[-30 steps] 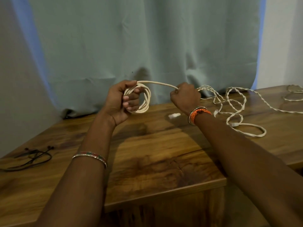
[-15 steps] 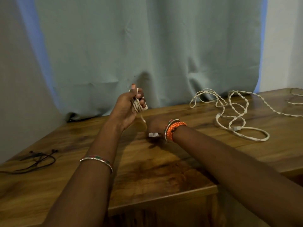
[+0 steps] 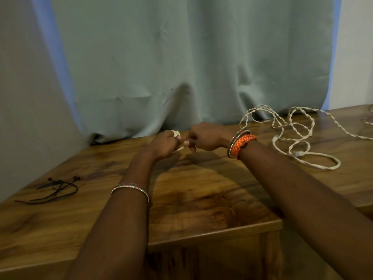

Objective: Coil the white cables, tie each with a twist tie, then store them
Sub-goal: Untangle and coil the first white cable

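Leftmost, black twist ties (image 3: 54,188) lie on the wooden bench (image 3: 201,199), well left of the hands. Above the bench's middle, the left hand (image 3: 164,145) grips a small coiled white cable (image 3: 176,133), curled round it. Just beside it, the right hand (image 3: 205,136) pinches the cable's loose end (image 3: 178,149). Right of the hands, a second white cable (image 3: 292,138) sprawls uncoiled on the bench, before a pale curtain (image 3: 191,57).
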